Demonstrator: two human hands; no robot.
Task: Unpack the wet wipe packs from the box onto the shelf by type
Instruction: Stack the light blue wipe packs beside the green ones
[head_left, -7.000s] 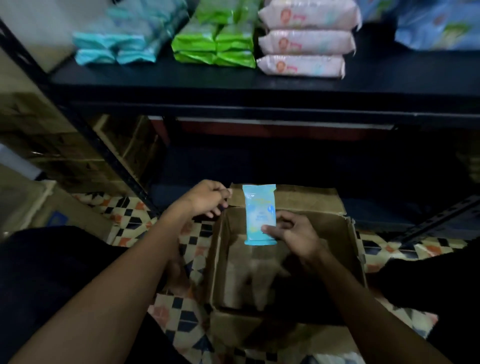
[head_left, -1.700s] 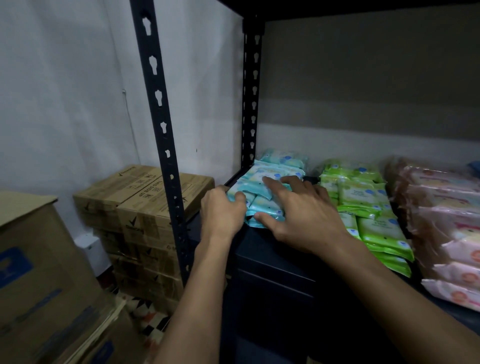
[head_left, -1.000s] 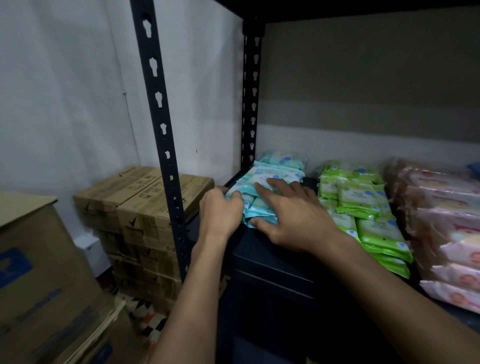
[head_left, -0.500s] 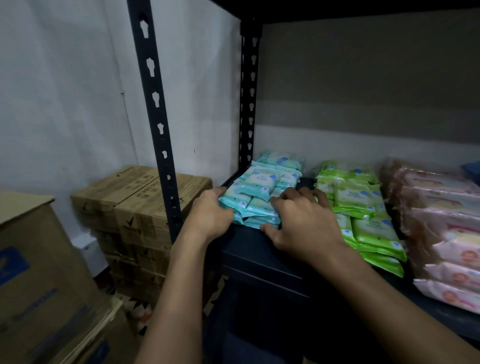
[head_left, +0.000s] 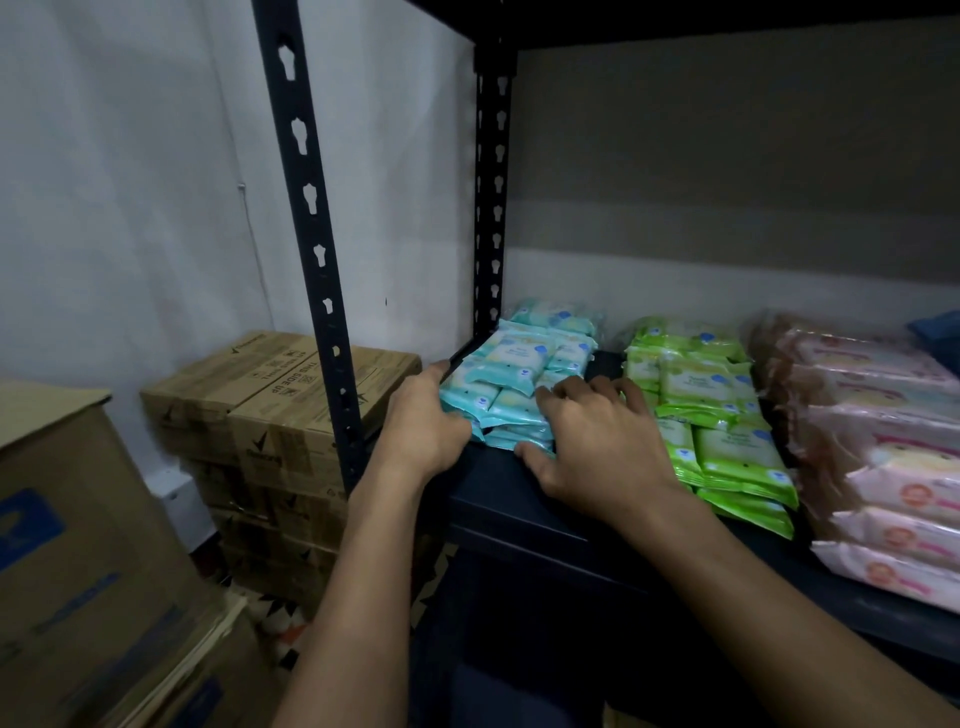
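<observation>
- blue wipe packs (head_left: 519, 374) sit stacked at the shelf (head_left: 498, 499) left end, beside the green packs (head_left: 711, 410)
- left hand (head_left: 423, 421) cups the stack's left side
- right hand (head_left: 597, 441) — fingers spread, resting on the front packs

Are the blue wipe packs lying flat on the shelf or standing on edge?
Lying flat: the blue wipe packs are stacked label-up at the shelf's left end, both hands against the pile.
</observation>
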